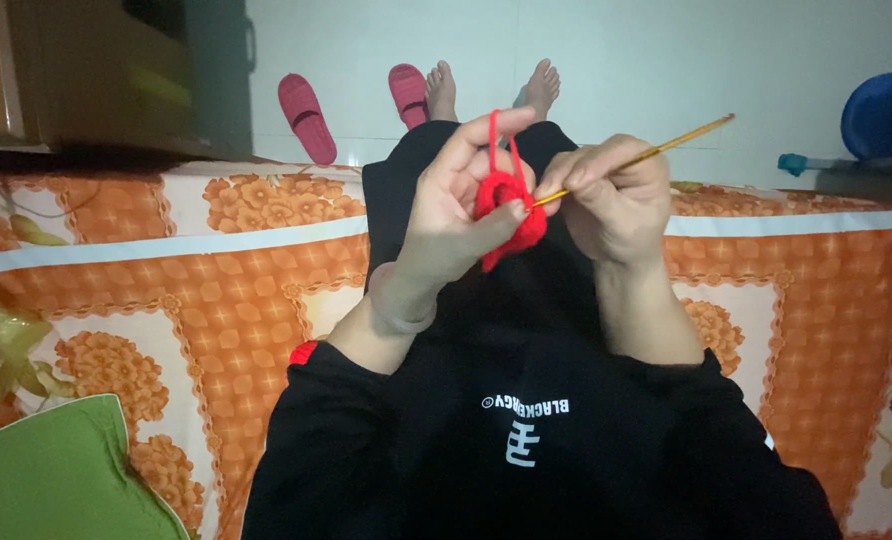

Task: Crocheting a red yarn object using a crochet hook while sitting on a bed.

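I'm looking straight down here: the left hand (456,205) has its grip closed on a small red crochet piece (509,215), thumb pressed across the front, index finger raised with a loop of red yarn (493,140) running over it. The right hand (611,195) is pinched together around a thin golden crochet hook (646,155), whose tip meets the red piece while the shaft slants up and to the right. Both hands are held up above the lap, just beside each other, the red piece between them.

Below the hands is a black shirt (526,440) with a white printed label on the chest (small, a line of letters over one blocky sign). I can see an orange floral bedsheet (216,290) with white bands on either side, and a green cushion (56,470) at lower left. On the pale floor beyond, bare feet (541,85) sit next to two pink slippers (306,115). A blue round object (884,112) shows far right; I can't tell what it is.
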